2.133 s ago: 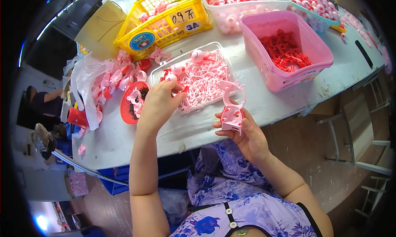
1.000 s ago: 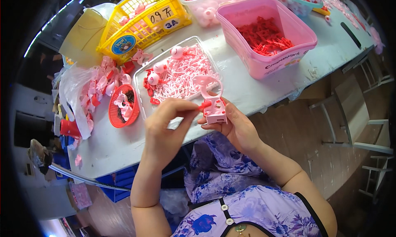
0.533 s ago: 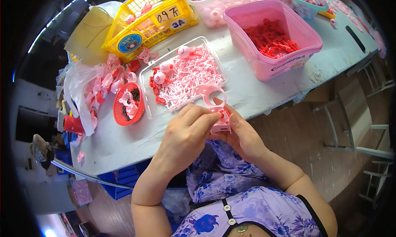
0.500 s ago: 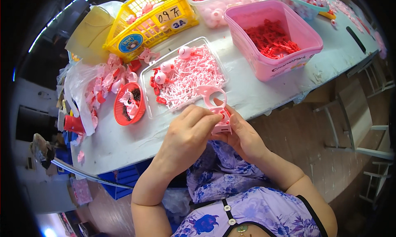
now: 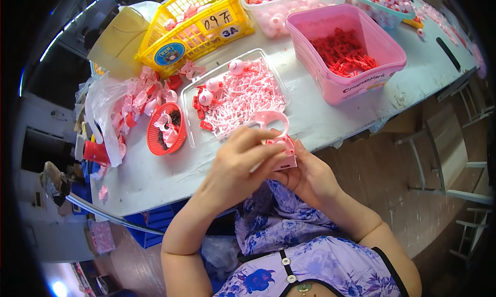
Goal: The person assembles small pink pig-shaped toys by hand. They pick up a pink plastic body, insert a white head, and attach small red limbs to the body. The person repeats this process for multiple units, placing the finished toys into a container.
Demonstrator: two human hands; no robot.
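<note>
We see light purple clothes [image 5: 330,258] with blue flowers on them. One big flower [image 5: 258,280] on the chest is very dark blue. The same flowery cloth [image 5: 266,214] covers the lap. Black edging [image 5: 396,272] goes round the armhole and neck. We spot pale round buttons [image 5: 291,279] on a thin black strip [image 5: 283,254], and a green pendant [image 5: 305,286]. The left grip [image 5: 235,161] and right grip [image 5: 316,181] are bare.

Right hand [image 5: 316,179] gripping pink ringed part [image 5: 291,158], left hand [image 5: 235,160] fingertips on its face; fingers hide the contact. Clear tray [image 5: 190,129] of pink pieces just beyond left hand, red basket [image 5: 155,146] off its left. Pink tub [image 5: 343,91] of red parts beyond right hand.
</note>
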